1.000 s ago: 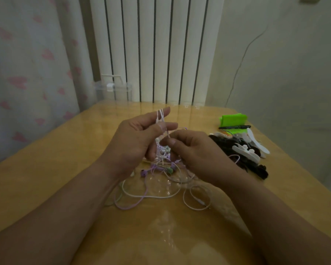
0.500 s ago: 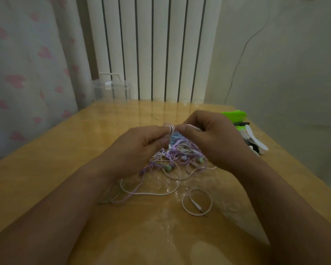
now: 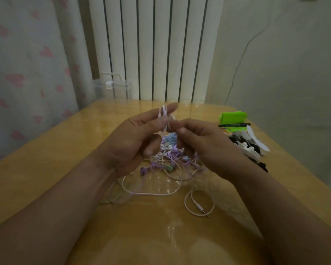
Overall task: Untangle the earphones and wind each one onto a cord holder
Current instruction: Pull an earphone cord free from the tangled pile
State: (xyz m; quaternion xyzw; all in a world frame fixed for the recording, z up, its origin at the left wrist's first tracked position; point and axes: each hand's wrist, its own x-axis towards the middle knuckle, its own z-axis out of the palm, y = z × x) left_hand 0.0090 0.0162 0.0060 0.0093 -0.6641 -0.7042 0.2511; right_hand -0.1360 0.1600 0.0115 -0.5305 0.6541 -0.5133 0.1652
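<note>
A tangle of white, purple and blue earphones point(image 3: 172, 159) lies on the wooden table point(image 3: 46, 159) under my hands. My left hand point(image 3: 134, 138) is raised above it with white cord point(image 3: 163, 115) looped round its extended forefinger and held by the thumb. My right hand point(image 3: 201, 142) pinches that same white cord just right of the left fingers. A loose white loop ending in a jack plug point(image 3: 200, 206) lies nearer me. White cord holders point(image 3: 250, 150) lie at the right on a black pile.
A green object point(image 3: 233, 116) and a black pen point(image 3: 234, 124) sit at the table's far right. A clear plastic box point(image 3: 113, 88) stands at the back edge before a white radiator. A curtain hangs at the left.
My left forefinger has straightened and lifted again with the white cord round it. My right hand has dropped slightly and moved back from the left fingertips.
</note>
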